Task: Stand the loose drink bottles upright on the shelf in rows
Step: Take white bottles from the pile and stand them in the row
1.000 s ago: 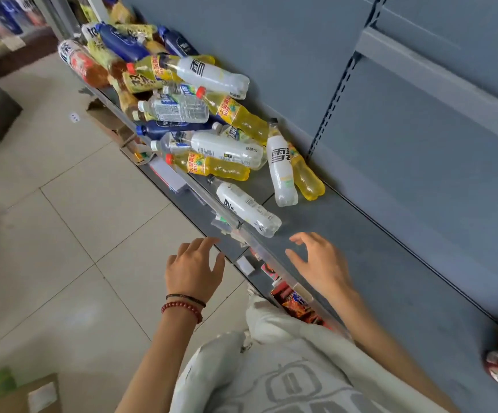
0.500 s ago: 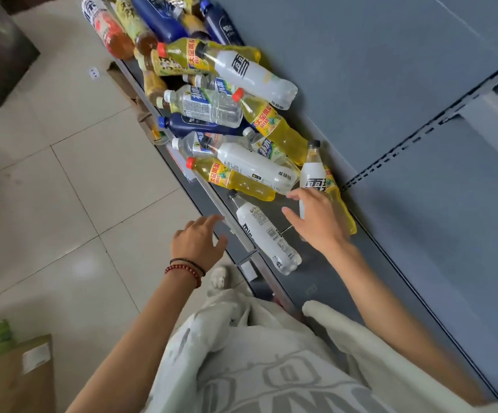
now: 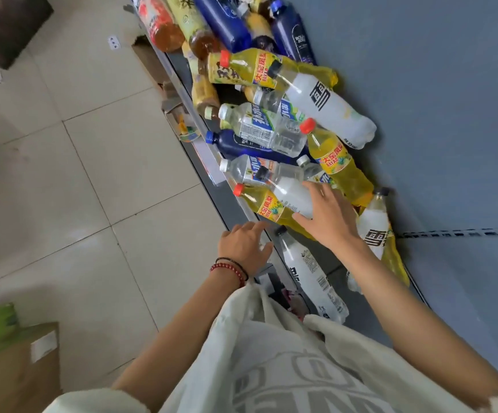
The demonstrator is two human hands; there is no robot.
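Observation:
Several drink bottles lie in a loose heap on the grey shelf (image 3: 370, 311): yellow ones, white ones, clear ones and dark blue ones. My right hand (image 3: 328, 219) reaches over the near end of the heap, its fingers spread on a white bottle (image 3: 292, 193) that lies across a yellow bottle with a red cap (image 3: 264, 204). My left hand (image 3: 243, 248) hovers open at the shelf's front edge, beside the black cap of another white bottle (image 3: 310, 275) lying near me. A further white bottle (image 3: 373, 225) lies to the right of my right hand.
The shelf's grey back panel (image 3: 435, 99) rises on the right. Tiled floor (image 3: 92, 204) lies on the left. A cardboard box (image 3: 18, 365) stands on the floor at lower left, with green packaging above it. A dark object sits at the top left corner.
My right hand has moved forward from the lone white bottle onto the white bottle at the heap's near end. My left hand has come closer to the shelf edge. The camera has tilted toward the heap.

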